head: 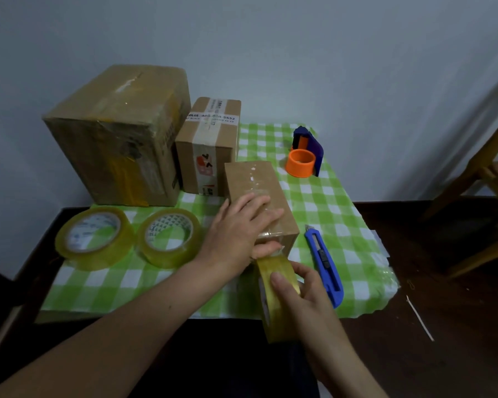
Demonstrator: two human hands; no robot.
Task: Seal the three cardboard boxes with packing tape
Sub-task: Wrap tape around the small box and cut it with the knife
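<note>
A small brown cardboard box (256, 179) lies in the middle of the green checked cloth, with clear tape along its top. My left hand (239, 228) lies flat on the near end of that box, fingers spread, thumb pressing tape at the front edge. My right hand (302, 285) grips a yellowish roll of packing tape (273, 297) just in front of the box, its strip running up to the box edge. A large taped box (118, 133) stands at the back left. A medium box (207, 145) stands beside it.
Two spare tape rolls (94, 237) (170, 237) lie left of my hands. A blue utility knife (324, 264) lies right of the small box. A blue and orange tape dispenser (305, 153) sits at the back right. A wooden chair (483, 196) stands on the right.
</note>
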